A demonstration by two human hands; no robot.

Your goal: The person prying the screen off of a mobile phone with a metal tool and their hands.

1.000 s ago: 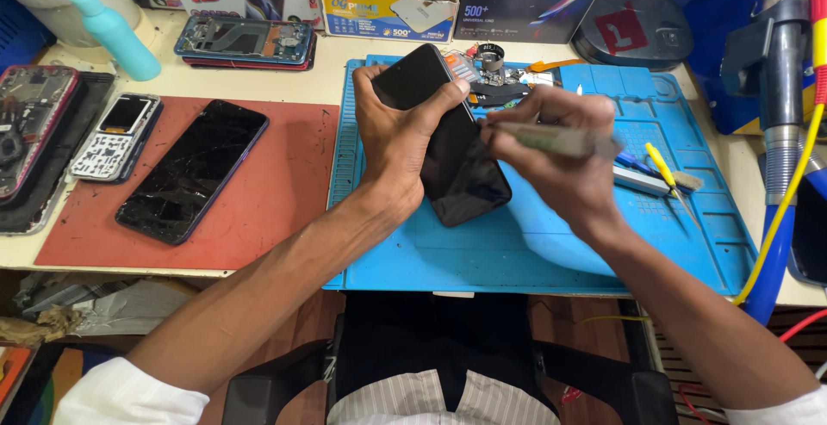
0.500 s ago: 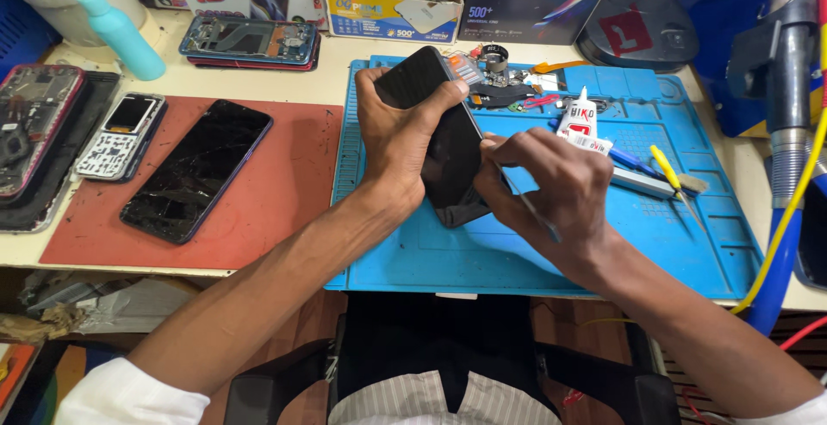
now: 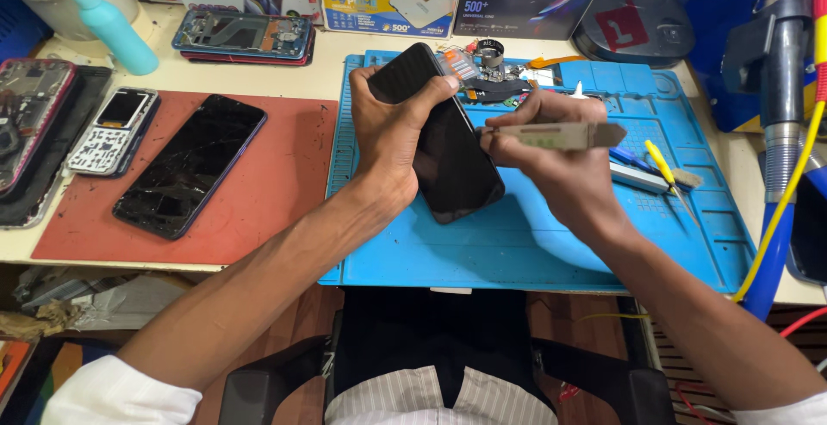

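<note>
the left hand [image 3: 398,136] is wrapped around the upper part of a black glossy smartphone [image 3: 448,145], fingers curled over its top edge and thumb along the side, holding it tilted up off the blue silicone work mat [image 3: 517,244]. the right hand [image 3: 551,162] is closed in a pinch on a flat grey spatula-like pry tool [image 3: 551,135], lying level with its left tip at the phone's right edge.

to do this well, the tool should stay flat and shallow against the seam, sliding along the edge rather than levering hard; the left hand's grip should brace the phone's frame, not press on the glass. whether the tip is already in the seam cannot be told.

room is tight behind: small loose phone parts [image 3: 482,68] lie at the mat's far edge, just beyond the phone's top. a yellow-handled screwdriver [image 3: 663,167] lies to the right, near the right hand. the lower part of the mat, toward the person, carries nothing. to the left, a cracked black phone [image 3: 191,165] lies on a red mat [image 3: 276,192], well apart. the bench [image 3: 327,80] runs on behind both mats.
</note>
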